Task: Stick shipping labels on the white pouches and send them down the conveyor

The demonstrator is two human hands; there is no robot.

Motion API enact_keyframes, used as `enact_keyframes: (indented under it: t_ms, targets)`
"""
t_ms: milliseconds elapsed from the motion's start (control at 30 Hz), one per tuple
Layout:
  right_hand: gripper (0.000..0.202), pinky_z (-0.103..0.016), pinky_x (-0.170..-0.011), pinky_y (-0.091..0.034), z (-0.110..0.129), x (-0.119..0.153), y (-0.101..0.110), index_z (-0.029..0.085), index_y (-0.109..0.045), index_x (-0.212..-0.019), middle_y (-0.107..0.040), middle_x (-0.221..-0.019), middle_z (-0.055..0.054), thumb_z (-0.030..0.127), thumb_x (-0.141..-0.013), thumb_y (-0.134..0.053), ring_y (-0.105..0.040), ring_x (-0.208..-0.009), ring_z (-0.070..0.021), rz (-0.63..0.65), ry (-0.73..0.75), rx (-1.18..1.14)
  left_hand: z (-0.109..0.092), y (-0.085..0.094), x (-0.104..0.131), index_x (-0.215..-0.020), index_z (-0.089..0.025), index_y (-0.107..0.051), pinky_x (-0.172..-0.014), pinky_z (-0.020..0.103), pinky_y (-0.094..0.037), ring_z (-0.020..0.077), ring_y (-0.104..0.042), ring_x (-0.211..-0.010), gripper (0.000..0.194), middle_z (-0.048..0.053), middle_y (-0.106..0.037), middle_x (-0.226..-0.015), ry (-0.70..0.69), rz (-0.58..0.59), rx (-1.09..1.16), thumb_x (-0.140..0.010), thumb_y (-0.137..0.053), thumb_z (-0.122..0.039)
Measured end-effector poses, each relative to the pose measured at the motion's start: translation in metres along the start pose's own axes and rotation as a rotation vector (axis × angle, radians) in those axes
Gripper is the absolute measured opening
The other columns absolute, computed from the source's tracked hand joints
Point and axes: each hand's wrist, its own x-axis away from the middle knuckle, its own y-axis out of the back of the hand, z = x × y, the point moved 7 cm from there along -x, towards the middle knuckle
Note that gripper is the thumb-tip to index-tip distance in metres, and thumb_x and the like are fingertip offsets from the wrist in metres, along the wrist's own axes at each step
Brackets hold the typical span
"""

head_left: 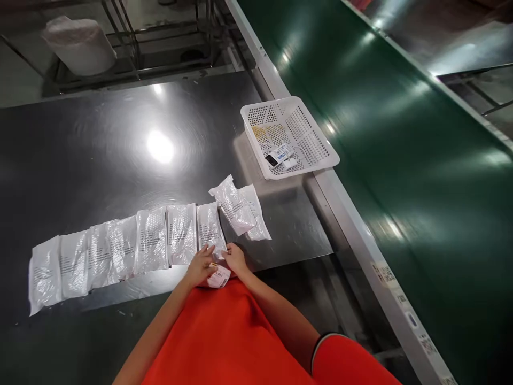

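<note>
Along the near edge of the metal table lies a row of several white printed packets (151, 240). My left hand (200, 266) has its fingers bent at the bottom of the row's rightmost packet (210, 227), with a small white label piece (219, 276) under and beside it. At that packet's lower right corner, my right hand (235, 258) pinches the edge. Two more packets overlap just to the right, one tilted (234, 206) on top of another (258, 216). What lies beneath my left palm is hidden.
A white perforated basket (320, 163) holding a few small items sits at the table's right side, against the frame of a green conveyor belt (380, 160). Behind the metal table (100, 160) stands a white bag-covered bin (82, 48) beside metal racks.
</note>
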Motion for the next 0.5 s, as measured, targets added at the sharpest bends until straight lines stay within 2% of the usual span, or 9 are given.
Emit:
enact_keyframes:
  t_ms: [67,133,200,267,333,400,500]
  targets:
    - [0.026,-0.037,-0.084,-0.047,0.018,0.005,0.012,0.016,-0.059,-0.109,-0.064,-0.105,-0.014,0.018,-0.085,-0.050,-0.061,-0.098,-0.0250,-0.118,0.117,0.241,-0.004,-0.007,-0.003,-0.065,-0.017,-0.068,-0.116,0.056,-0.026,0.0343,-0.021,-0.147,0.008,0.011,-0.038,-0.154,0.042,0.052,-0.056,-0.073,-0.068,-0.016]
    - [0.038,-0.042,-0.100,-0.040,0.047,0.005,0.013,0.016,-0.054,-0.126,-0.057,-0.127,-0.016,0.017,-0.090,-0.043,-0.052,-0.119,-0.0271,-0.175,0.340,0.524,-0.008,-0.011,-0.003,-0.069,-0.018,-0.070,-0.115,0.061,-0.022,0.0356,-0.017,-0.147,0.005,0.009,-0.034,-0.156,0.080,0.072,-0.138,-0.073,-0.067,-0.015]
    - [0.044,-0.045,-0.112,-0.028,0.076,-0.003,0.000,0.016,-0.047,-0.137,-0.045,-0.145,-0.014,0.022,-0.094,-0.040,-0.036,-0.136,-0.0272,-0.110,0.588,0.695,-0.014,-0.012,-0.001,-0.073,-0.019,-0.071,-0.115,0.063,-0.019,0.0356,-0.018,-0.147,0.006,0.008,-0.038,-0.155,0.086,0.060,-0.188,-0.073,-0.066,-0.015]
    - [0.050,-0.047,-0.118,-0.018,0.093,-0.020,-0.017,0.016,-0.039,-0.144,-0.029,-0.156,-0.011,0.028,-0.095,-0.041,-0.019,-0.145,-0.0262,0.013,0.732,0.776,-0.018,-0.013,0.001,-0.074,-0.020,-0.071,-0.117,0.062,-0.017,0.0352,-0.018,-0.147,0.006,0.008,-0.040,-0.153,0.072,0.043,-0.199,-0.074,-0.066,-0.016]
    - [0.058,-0.051,-0.119,-0.012,0.100,-0.042,-0.034,0.015,-0.030,-0.149,-0.017,-0.160,-0.011,0.033,-0.095,-0.043,-0.008,-0.148,-0.0267,0.098,0.746,0.833,-0.016,-0.012,0.003,-0.075,-0.019,-0.071,-0.118,0.060,-0.016,0.0356,-0.018,-0.147,0.005,0.009,-0.038,-0.154,0.080,0.031,-0.194,-0.074,-0.066,-0.017]
    - [0.063,-0.055,-0.118,-0.010,0.104,-0.059,-0.048,0.015,-0.025,-0.151,-0.011,-0.161,-0.012,0.036,-0.095,-0.044,-0.004,-0.148,-0.0290,0.115,0.711,0.857,-0.009,-0.008,0.004,-0.075,-0.017,-0.070,-0.118,0.060,-0.015,0.0368,-0.018,-0.147,0.006,0.011,-0.037,-0.155,0.105,-0.002,-0.193,-0.076,-0.064,-0.015]
    - [0.065,-0.058,-0.116,-0.013,0.116,-0.064,-0.063,0.017,-0.028,-0.150,-0.013,-0.160,-0.013,0.041,-0.093,-0.048,-0.006,-0.148,-0.0316,0.119,0.726,0.852,0.004,0.003,0.004,-0.071,-0.016,-0.069,-0.118,0.060,-0.014,0.0374,-0.018,-0.147,0.011,0.013,-0.038,-0.154,0.132,-0.069,-0.179,-0.077,-0.061,-0.010]
